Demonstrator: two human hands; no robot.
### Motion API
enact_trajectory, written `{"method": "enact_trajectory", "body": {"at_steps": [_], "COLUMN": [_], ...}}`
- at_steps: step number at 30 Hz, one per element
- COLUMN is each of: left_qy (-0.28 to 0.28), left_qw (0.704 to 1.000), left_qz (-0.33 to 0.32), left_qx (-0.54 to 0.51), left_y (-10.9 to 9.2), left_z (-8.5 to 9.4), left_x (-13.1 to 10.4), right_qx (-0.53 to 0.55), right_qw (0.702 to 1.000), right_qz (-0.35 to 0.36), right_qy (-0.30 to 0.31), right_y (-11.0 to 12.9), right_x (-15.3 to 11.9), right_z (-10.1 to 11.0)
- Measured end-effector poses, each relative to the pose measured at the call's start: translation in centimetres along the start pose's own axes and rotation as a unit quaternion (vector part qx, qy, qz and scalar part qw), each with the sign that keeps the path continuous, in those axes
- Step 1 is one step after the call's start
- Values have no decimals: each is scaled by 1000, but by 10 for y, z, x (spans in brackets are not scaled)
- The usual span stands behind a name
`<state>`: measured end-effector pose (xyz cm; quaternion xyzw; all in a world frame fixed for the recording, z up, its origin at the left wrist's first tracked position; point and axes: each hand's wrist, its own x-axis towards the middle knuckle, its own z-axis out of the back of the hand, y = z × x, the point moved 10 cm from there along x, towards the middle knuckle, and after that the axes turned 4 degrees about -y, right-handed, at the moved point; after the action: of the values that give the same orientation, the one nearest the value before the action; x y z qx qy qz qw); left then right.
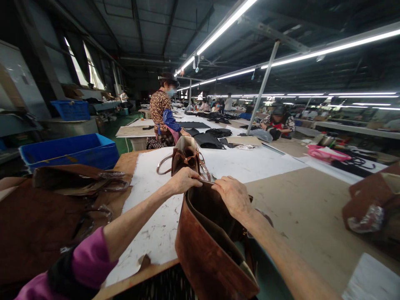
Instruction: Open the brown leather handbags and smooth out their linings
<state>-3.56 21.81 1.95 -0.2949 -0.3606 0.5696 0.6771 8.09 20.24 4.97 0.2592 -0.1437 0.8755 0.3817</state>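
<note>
A brown leather handbag (206,246) stands tilted at the near edge of the table, its mouth open and its dark lining showing. My left hand (184,180) pinches the far end of the bag's rim between thumb and fingers. On the same rim, a little to the right, my right hand (233,196) grips with its fingers curled over the edge. Just beyond my hands a second brown handbag (186,155) sits upright with a loop handle out to its left. Part of the held bag's right side is hidden behind my right forearm.
More brown bags (62,208) are piled at left, before a blue bin (71,152). Another brown bag (371,204) with plastic wrapping lies at right, near a pink tray (328,153). A co-worker (164,110) stands across the table; dark pieces (208,139) lie beyond.
</note>
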Motion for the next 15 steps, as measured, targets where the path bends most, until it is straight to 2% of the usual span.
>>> {"method": "enact_trajectory", "body": {"at_steps": [8,15], "left_qy": [14,2], "left_qw": [999,990], "left_qz": [-43,-81], "left_qx": [24,113], "left_y": [-8,-18], "left_z": [0,-2], "left_x": [0,2], "right_qx": [3,12], "right_qw": [1000,995], "right_qz": [9,-28], "right_qy": [5,91], "right_y": [18,12], "right_x": [15,19], "right_z": [-12,-21]}}
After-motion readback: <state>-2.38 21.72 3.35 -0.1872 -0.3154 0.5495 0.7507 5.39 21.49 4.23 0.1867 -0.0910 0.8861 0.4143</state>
